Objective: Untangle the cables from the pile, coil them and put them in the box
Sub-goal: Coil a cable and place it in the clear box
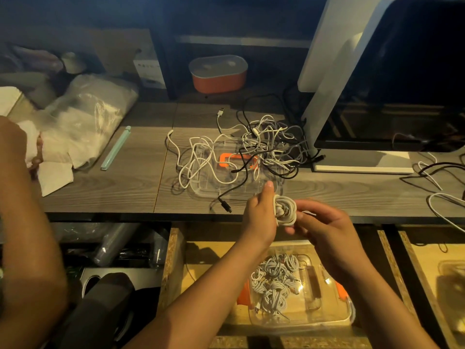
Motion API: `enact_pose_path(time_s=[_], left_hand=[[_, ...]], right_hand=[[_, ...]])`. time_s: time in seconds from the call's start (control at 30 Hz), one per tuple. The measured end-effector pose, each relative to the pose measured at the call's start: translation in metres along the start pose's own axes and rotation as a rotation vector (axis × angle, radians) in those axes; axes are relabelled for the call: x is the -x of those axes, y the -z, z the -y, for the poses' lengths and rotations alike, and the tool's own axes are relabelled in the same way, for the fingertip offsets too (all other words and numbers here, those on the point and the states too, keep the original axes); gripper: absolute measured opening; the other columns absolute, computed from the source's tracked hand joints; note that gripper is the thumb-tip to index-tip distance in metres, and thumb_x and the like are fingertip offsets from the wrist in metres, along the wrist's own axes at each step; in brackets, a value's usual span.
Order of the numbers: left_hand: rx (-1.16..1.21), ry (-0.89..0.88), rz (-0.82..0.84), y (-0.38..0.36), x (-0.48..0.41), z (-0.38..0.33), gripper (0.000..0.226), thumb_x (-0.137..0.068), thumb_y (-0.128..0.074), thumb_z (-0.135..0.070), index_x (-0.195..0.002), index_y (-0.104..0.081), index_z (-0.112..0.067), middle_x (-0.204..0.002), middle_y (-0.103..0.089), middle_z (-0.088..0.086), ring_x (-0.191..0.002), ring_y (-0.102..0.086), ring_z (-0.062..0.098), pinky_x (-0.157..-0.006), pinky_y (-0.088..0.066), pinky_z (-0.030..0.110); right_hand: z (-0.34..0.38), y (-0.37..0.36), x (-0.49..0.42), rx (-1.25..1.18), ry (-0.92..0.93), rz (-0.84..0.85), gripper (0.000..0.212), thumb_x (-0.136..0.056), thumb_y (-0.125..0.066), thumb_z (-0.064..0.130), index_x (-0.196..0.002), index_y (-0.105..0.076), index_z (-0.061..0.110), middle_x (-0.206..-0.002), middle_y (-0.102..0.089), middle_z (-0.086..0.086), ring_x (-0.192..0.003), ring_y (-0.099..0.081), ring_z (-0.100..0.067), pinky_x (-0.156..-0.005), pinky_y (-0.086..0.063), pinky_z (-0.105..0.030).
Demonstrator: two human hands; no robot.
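Left hand (259,215) grips coiled white cable (285,210), fingers curled round coil's left side, just above front edge of desk (113,187). Right hand (324,227) pinches same coil from right. Tangled pile of white and black cables (254,147) lies mid-desk, over clear lid (201,191) with orange handle. Clear box (314,321), holding coiled white cables, sits in open drawer below desk's front edge.

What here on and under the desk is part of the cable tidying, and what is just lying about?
Part of the job:
- white coil, held by the left hand and right hand
- cable pile
- clear box holding coiled cables

Lying about:
- orange tub
- green stick
- plastic bag
- monitor stand
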State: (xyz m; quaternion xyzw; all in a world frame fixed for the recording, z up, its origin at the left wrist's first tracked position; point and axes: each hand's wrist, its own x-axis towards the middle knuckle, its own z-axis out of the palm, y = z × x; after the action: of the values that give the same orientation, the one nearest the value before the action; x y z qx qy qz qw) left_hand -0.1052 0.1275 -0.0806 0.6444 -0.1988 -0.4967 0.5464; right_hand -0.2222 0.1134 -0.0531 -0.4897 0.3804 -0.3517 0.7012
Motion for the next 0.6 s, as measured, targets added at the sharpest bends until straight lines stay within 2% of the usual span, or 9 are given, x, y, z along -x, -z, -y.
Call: enact_pose_path(time_s=[0.07, 0.13, 0.27, 0.33, 0.37, 0.47, 0.6], left_hand=[[-0.036, -0.001, 0.0, 0.002, 0.001, -0.002, 0.049, -0.096, -0.039, -0.05, -0.066, -0.06, -0.017, -0.06, -0.063, 0.001, -0.062, -0.061, 0.02, -0.066, -0.052, 0.042], [-0.092, -0.032, -0.016, 0.003, 0.004, -0.006, 0.051, -0.098, -0.035, -0.047, -0.067, -0.059, -0.015, -0.06, -0.062, 0.002, -0.059, -0.06, 0.017, -0.059, -0.048, 0.031], [-0.176, -0.039, -0.053, 0.005, 0.006, -0.012, 0.044, -0.1, -0.033, -0.044, -0.068, -0.054, -0.02, -0.065, -0.056, -0.004, -0.062, -0.054, 0.01, -0.055, -0.038, 0.021], [-0.23, -0.07, -0.035, 0.006, 0.009, -0.012, 0.046, -0.1, -0.033, -0.042, -0.066, -0.053, -0.018, -0.064, -0.055, -0.002, -0.059, -0.052, 0.01, -0.05, -0.035, 0.017], [-0.271, -0.105, -0.028, 0.006, 0.01, -0.011, 0.047, -0.1, -0.032, -0.04, -0.064, -0.052, -0.017, -0.062, -0.053, -0.001, -0.056, -0.049, 0.009, -0.047, -0.032, 0.016], [-0.341, -0.233, -0.037, 0.007, 0.013, -0.011, 0.05, -0.101, -0.033, -0.032, -0.056, -0.045, -0.016, -0.054, -0.047, 0.0, -0.045, -0.041, 0.004, -0.045, -0.027, 0.02], [-0.377, -0.396, -0.03, 0.007, 0.012, -0.018, 0.051, -0.102, -0.035, -0.02, -0.051, -0.037, -0.02, -0.046, -0.037, -0.005, -0.041, -0.04, 0.003, -0.045, -0.025, 0.019]], right_hand=[[0.001, -0.001, -0.001, 0.027, -0.036, 0.014, 0.024, -0.077, -0.058, 0.01, -0.096, -0.071, 0.007, -0.088, -0.071, -0.011, -0.071, -0.066, -0.017, -0.061, -0.054, -0.024], [0.001, -0.002, -0.003, 0.053, -0.027, 0.007, 0.026, -0.076, -0.057, 0.013, -0.1, -0.069, 0.008, -0.09, -0.07, -0.012, -0.074, -0.066, -0.018, -0.062, -0.055, -0.026], [-0.003, -0.005, -0.003, 0.128, 0.014, -0.032, 0.029, -0.073, -0.068, 0.017, -0.102, -0.067, 0.014, -0.097, -0.066, -0.018, -0.082, -0.068, -0.018, -0.066, -0.056, -0.025], [-0.005, -0.005, -0.002, 0.22, 0.068, -0.029, 0.039, -0.067, -0.08, 0.022, -0.103, -0.067, 0.02, -0.095, -0.066, -0.013, -0.085, -0.068, -0.02, -0.07, -0.057, -0.028], [-0.006, -0.005, -0.002, 0.335, 0.124, -0.023, 0.041, -0.065, -0.077, 0.029, -0.104, -0.067, 0.024, -0.095, -0.067, -0.007, -0.087, -0.067, -0.019, -0.073, -0.057, -0.029], [-0.006, -0.006, -0.001, 0.587, 0.269, 0.022, 0.032, -0.072, -0.064, 0.041, -0.102, -0.061, 0.032, -0.095, -0.063, 0.01, -0.089, -0.063, -0.014, -0.073, -0.055, -0.027], [-0.004, -0.005, -0.001, 0.66, 0.374, 0.066, 0.02, -0.082, -0.056, 0.039, -0.101, -0.052, 0.038, -0.092, -0.057, 0.009, -0.082, -0.059, -0.019, -0.067, -0.054, -0.045]])
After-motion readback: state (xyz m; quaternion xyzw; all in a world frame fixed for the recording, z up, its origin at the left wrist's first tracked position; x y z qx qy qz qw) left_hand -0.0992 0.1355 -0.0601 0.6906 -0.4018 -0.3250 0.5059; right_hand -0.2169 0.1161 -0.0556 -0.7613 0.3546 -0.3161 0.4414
